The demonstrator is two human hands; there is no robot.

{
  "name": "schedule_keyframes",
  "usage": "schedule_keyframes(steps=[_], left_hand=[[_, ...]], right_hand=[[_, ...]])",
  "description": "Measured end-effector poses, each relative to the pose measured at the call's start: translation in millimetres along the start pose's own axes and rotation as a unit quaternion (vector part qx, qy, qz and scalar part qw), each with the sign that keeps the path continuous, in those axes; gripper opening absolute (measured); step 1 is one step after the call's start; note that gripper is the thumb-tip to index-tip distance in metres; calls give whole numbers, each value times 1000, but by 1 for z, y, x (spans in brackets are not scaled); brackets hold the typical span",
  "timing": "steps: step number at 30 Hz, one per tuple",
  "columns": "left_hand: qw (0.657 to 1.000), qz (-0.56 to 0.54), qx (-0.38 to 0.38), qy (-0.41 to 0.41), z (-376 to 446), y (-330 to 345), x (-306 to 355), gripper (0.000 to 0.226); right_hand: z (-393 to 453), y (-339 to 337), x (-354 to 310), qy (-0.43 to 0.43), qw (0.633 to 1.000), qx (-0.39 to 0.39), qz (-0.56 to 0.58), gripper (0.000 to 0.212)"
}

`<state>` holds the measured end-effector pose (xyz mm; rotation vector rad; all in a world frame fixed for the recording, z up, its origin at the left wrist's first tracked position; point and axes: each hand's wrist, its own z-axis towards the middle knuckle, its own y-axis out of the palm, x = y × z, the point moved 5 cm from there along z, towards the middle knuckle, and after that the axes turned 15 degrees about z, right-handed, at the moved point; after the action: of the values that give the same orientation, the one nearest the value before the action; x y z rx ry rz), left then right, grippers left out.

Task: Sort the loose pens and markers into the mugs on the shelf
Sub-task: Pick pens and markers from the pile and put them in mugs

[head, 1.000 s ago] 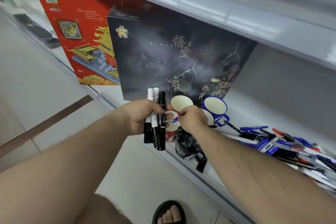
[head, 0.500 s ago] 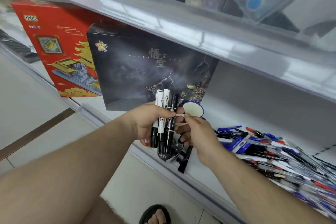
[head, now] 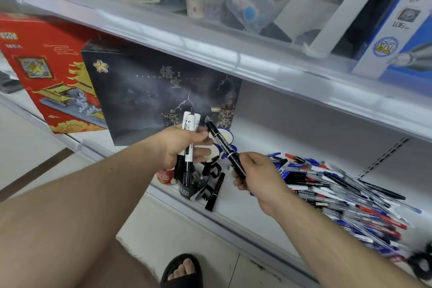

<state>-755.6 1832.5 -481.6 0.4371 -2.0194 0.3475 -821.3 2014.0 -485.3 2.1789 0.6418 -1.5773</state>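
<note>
The white-rimmed blue enamel mug (head: 228, 136) shows only a sliver of rim behind the slanted black marker with a white band (head: 225, 148). The red mug with white lettering (head: 165, 176) is mostly covered by the left hand (head: 184, 145) and forearm. The black mug with a white label (head: 189, 188) is half hidden by the white-and-black markers (head: 188, 147) held in front. The heap of blue, red and black pens (head: 346, 192) smears into blur toward the right edge, where a dark round object (head: 422, 264) is cut off and unreadable.

Pale tiled floor (head: 28, 147); white shelving (head: 257, 63)
</note>
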Motion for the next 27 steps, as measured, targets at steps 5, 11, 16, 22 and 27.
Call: schedule_keyframes(steps=[5, 11, 16, 22, 27], left_hand=[[997, 40, 59, -9, 0, 0, 3, 19], [983, 182, -2, 0, 5, 42, 7, 23], [953, 291, -81, -21, 11, 93, 2, 23], [910, 321, -263, 13, -1, 201, 21, 12], [870, 373, -306, 102, -7, 286, 29, 18]], right_hand=[[-4, -33, -4, -28, 999, 33, -17, 24], [-6, -68, -10, -67, 994, 87, 27, 16], [-14, -109, -22, -90, 984, 128, 84, 25], [-37, -186, -41, -88, 969, 211, 87, 34], [-61, -258, -45, -60, 959, 270, 57, 22]])
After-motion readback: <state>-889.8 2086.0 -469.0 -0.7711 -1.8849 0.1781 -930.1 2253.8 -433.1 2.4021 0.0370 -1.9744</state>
